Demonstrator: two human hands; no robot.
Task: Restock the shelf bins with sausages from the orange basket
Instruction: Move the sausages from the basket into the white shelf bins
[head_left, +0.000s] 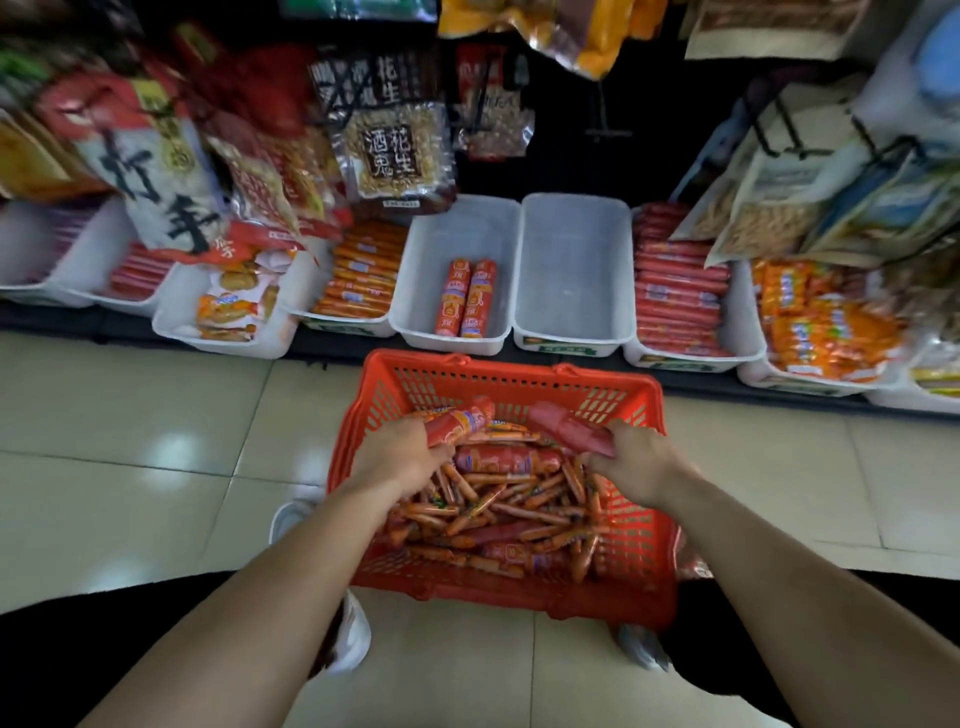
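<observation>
Left hand: our left hand (400, 454) is curled round the near end of a labelled sausage (462, 422). We hold it tilted up and to the right over the far left part of the basket.
Right hand: our right hand (639, 462) grips the near end of a red sausage (566, 427), which is blurred. Its free end points up and left toward the labelled one, and the two tips are near but apart.
Basket: the orange basket (498, 370) sits on the floor (156, 441) between our arms, just short of the shelf edge.
Pile: inside the basket we see a pile (498, 519) of thin sausages lying every way. A few thick ones are among them, one just below our hands.
Bin: straight beyond the basket stands a white bin (431, 249) holding two sausages (467, 299). They are thick, lie lengthwise side by side, and touch.
Second bin: just right of it, wall against wall, we see a second bin (571, 270) of the same kind.
Left neighbour: orange sticks (363, 275) are stacked crosswise in the bin to the left.
Right neighbours: red sticks (675, 291) are stacked crosswise in the next bin, and orange packs (826, 322) are heaped in the one farther right.
Bags: snack bags (395, 150) hang above the bins, and those on the left are blurred.
Shoes: our white shoes (353, 634) show at the basket's near corners.
</observation>
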